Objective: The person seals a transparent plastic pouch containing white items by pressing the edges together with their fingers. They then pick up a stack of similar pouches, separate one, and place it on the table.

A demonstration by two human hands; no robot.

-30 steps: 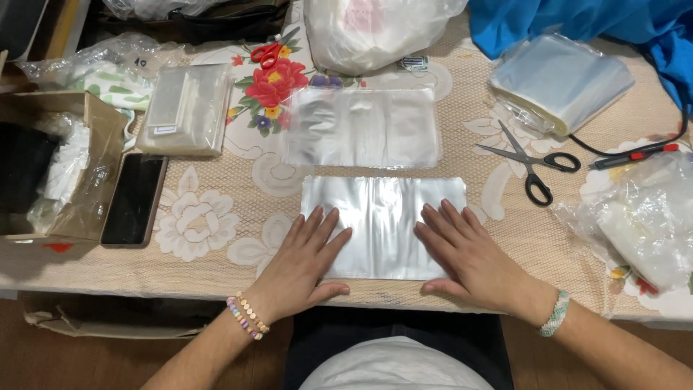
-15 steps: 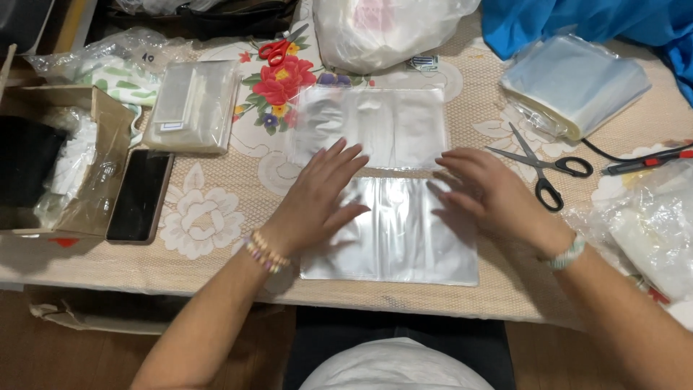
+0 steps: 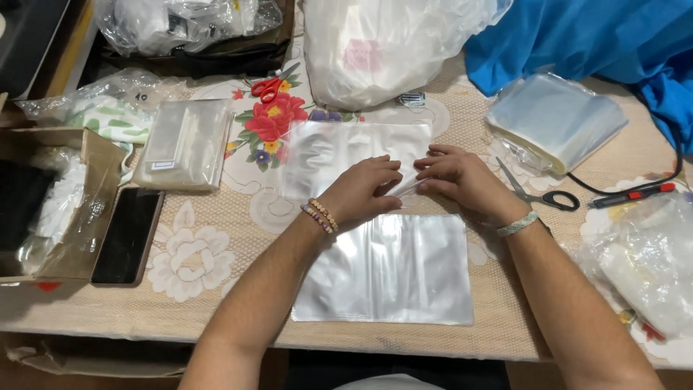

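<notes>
1. The left hand (image 3: 364,189) and the right hand (image 3: 455,177) have moved up from the near plastic sheet (image 3: 386,269), where they lay flat with fingers spread a second ago, to the far plastic sheet (image 3: 339,148).
2. Both hands now meet at that far sheet's near right corner. The fingers are curled and close together, and they seem to pinch the thin edge between them, though the exact grip is hard to make out.
3. The near sheet lies flat and untouched on the desk (image 3: 216,238), close to its front edge, just below the wrists.
4. Judging by this shift, the smoothing of the near sheet looks finished, and the far one is now the piece in hand.
5. Around them: black-handled scissors (image 3: 538,191) just right of the right hand, a stack of clear bags (image 3: 552,119) further right, a dark phone (image 3: 128,235) and a cardboard box (image 3: 54,202) to the left, and red-handled scissors (image 3: 268,85) near the top.
</notes>
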